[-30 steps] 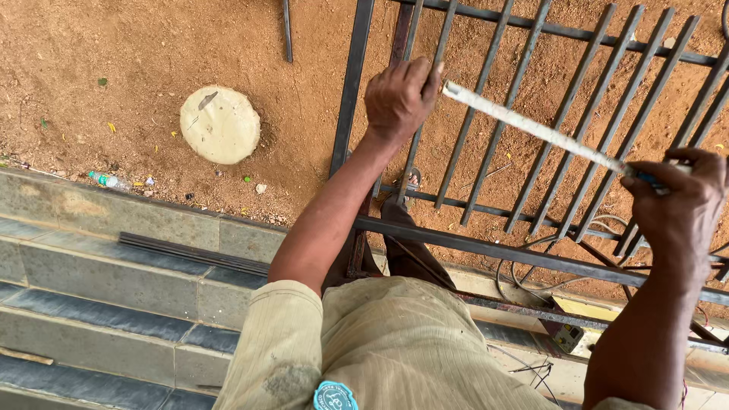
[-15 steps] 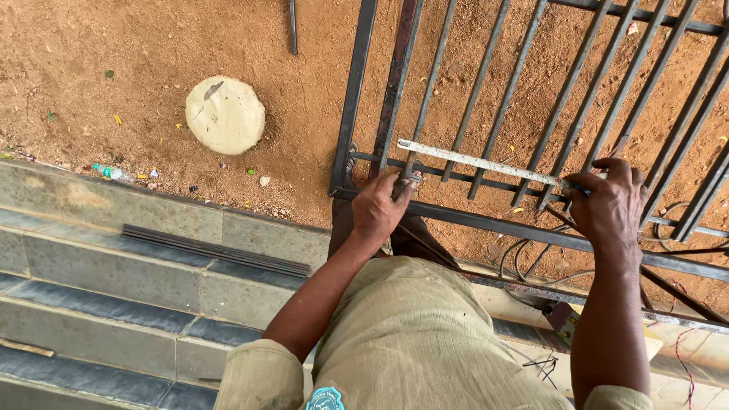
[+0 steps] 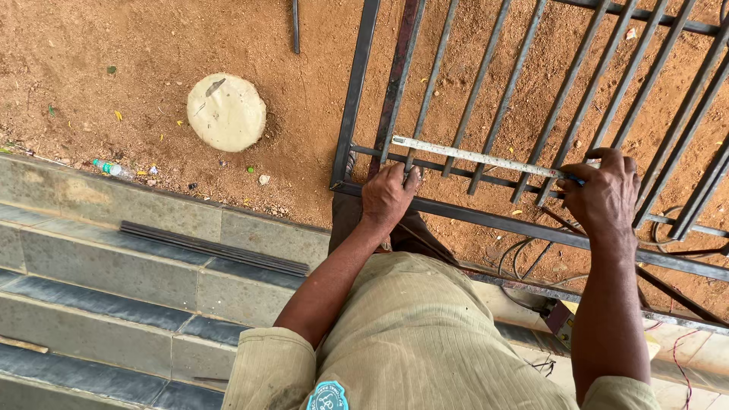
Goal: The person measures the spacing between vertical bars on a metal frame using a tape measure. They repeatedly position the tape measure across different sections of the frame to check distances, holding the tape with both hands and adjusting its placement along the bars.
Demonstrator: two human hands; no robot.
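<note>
Two hands are on the work from where I watch, both at the lower part of a dark metal gate frame [image 3: 486,216] that lies flat over the red dirt ground [image 3: 152,45]. A steel measuring tape [image 3: 478,156] is stretched across the bars, running from near the frame's second upright on the left to the right hand. The left hand [image 3: 389,196] rests on the frame's bottom rail with its fingers curled against the rail and its fingertips pressing the near end of the tape down; its grip is closed on the rail and tape end together. The right hand [image 3: 604,196] is closed around the far end of the tape, where a bit of blue shows under the fingers; I cannot tell whether that is the tape's case. The tape lies just above the thin crossbar and roughly parallel to it, crossing several slanted bars.

Left of the gate, a round pale concrete disc [image 3: 226,111] sits on the dirt, well apart from both hands. Nearer to me run grey stone steps [image 3: 91,288], with a bundle of thin dark metal strips [image 3: 213,247] lying along one tread. A small plastic bottle [image 3: 114,168] lies at the edge of the dirt by the top step. Loose cables [image 3: 524,254] curl under the frame near the right arm.
</note>
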